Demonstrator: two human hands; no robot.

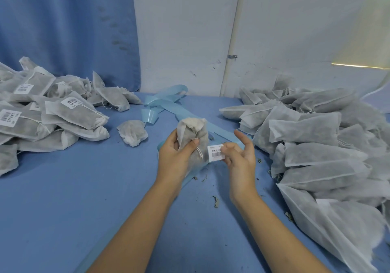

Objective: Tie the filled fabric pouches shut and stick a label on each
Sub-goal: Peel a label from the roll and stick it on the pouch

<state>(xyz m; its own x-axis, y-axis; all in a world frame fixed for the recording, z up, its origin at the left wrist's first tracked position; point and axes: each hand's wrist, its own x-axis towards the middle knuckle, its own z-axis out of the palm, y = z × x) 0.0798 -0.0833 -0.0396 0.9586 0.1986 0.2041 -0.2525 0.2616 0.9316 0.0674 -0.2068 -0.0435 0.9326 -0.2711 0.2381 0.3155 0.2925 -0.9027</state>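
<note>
**Label step: pouch in left hand, sticker ready in right**

Step in hand: labelling, by my reading. My left hand (175,156) grips one filled pouch (193,131) above the bench (73,188). The fingers (193,144) are curled round its middle and the thumb presses on the front. A drawstring (199,152) hangs loose just below the thumb. The fabric looks bunched, so I judge the tying done, though the knot itself is not visible.

My right hand (240,158) holds a white barcode label (216,153) by its right edge, pinched at the fingertips with the index finger held out free. The label sits just beside the pouch, at its lower right. I cannot tell whether it is touching the fabric yet.

Surroundings:
- labelled pouches (63,112) are heaped to the left
- unlabelled pouches (316,137) are heaped to the right
- one crumpled pouch (133,132) lies alone between the left heap and my hands
- pale blue backing strip (168,102) trails across the bench
- bits of dried leaf (215,201) are scattered near my right forearm

Next move, as I judge it: turn a flat face of the pouch toward the label, lay the label on sticky side down, and smooth it with the thumb. The fabric is soft and lumpy, so a crease or lifted corner is the likely fault. The left heap looks like the place for it afterwards.
</note>
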